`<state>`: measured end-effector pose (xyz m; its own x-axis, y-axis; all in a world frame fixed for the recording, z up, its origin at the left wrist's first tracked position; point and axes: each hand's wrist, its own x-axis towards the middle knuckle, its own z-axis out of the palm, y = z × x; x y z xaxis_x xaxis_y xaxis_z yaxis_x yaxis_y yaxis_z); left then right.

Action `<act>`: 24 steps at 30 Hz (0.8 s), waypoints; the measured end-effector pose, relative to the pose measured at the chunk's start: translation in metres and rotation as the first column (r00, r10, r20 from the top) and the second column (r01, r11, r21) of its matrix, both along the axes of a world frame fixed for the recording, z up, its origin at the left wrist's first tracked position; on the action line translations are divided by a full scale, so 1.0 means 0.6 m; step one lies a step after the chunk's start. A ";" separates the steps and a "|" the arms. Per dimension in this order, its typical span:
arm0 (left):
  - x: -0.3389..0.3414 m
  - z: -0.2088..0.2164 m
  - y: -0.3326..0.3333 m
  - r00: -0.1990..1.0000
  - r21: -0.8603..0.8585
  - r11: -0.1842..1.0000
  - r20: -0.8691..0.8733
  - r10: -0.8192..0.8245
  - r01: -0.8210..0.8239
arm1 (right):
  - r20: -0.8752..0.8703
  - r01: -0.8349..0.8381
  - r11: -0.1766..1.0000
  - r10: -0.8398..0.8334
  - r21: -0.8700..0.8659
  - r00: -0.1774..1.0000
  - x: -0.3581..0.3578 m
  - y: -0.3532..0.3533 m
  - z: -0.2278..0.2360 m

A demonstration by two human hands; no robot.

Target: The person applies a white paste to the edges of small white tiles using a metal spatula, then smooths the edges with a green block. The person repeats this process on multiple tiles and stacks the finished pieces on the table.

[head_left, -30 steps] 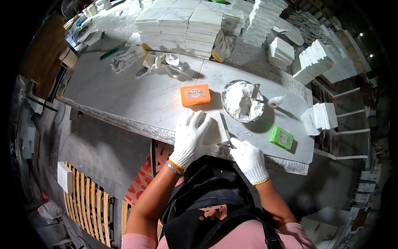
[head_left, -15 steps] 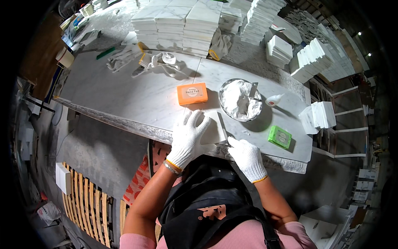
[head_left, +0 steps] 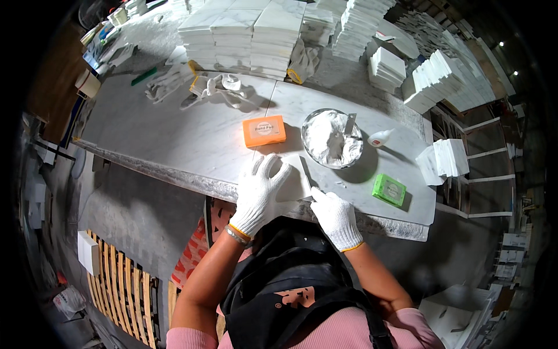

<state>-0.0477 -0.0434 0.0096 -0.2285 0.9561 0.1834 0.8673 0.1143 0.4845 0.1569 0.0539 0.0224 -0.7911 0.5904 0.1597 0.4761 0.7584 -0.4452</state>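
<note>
My left hand (head_left: 257,189), in a white knit glove, grips a white marble tile (head_left: 295,181) at the table's near edge, thumb and fingers spread over it. My right hand (head_left: 335,216), gloved the same way, is closed with its fingertips at the tile's right edge. Whatever those fingers pinch is too small to make out. Beyond the tile lies an orange hand pad (head_left: 264,131). To its right stands a round metal bowl (head_left: 308,154) of white paste, with a flat metal scraper (head_left: 350,124) stuck in it.
A small white bottle (head_left: 381,138) and a green pad (head_left: 389,190) lie right of the bowl on the marble tabletop (head_left: 163,136). Loose gloves (head_left: 224,88) lie farther back. Tall tile stacks (head_left: 238,43) rise behind the table. A wooden pallet (head_left: 121,285) is on the floor at left.
The whole view has shifted slightly. My right fingertips have moved a little away from me along the tile's right edge. My left hand keeps its grip on the tile.
</note>
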 end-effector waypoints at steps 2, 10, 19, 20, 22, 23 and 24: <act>0.003 0.003 0.000 1.000 0.007 1.000 -0.001 0.006 -0.006 | -0.022 0.005 1.000 -0.005 0.017 1.000 0.004 0.003 -0.013; 0.003 0.019 -0.008 0.998 -0.022 1.000 -0.065 0.001 -0.002 | -0.103 0.189 0.914 -0.240 -0.360 0.965 0.036 0.013 -0.004; -0.006 0.050 0.003 0.998 -0.105 0.993 -0.022 -0.064 0.062 | -0.073 0.222 0.597 -0.429 -0.771 0.901 0.081 0.037 0.018; -0.007 0.045 0.002 0.997 -0.081 0.995 -0.041 -0.060 0.056 | -0.046 0.220 0.532 -0.442 -0.817 0.896 0.084 0.038 0.020; -0.015 0.044 -0.001 0.996 -0.026 0.996 -0.033 -0.082 0.081 | 0.011 0.215 0.390 -0.463 -0.895 0.886 0.085 0.036 0.035; -0.024 0.047 -0.004 0.994 0.006 0.994 -0.008 -0.108 0.108 | 0.005 0.174 0.315 -0.472 -0.933 0.882 0.084 0.037 0.039; -0.031 0.051 -0.005 0.991 0.041 0.990 0.015 -0.137 0.136 | 0.000 0.132 0.240 -0.482 -0.962 0.876 0.082 0.039 0.043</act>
<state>-0.0661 -0.0463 0.0399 -0.1003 0.9706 0.2190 0.8644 -0.0240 0.5022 0.2064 0.0773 0.0479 -0.5411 0.6577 -0.5241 0.3110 -0.4225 -0.8513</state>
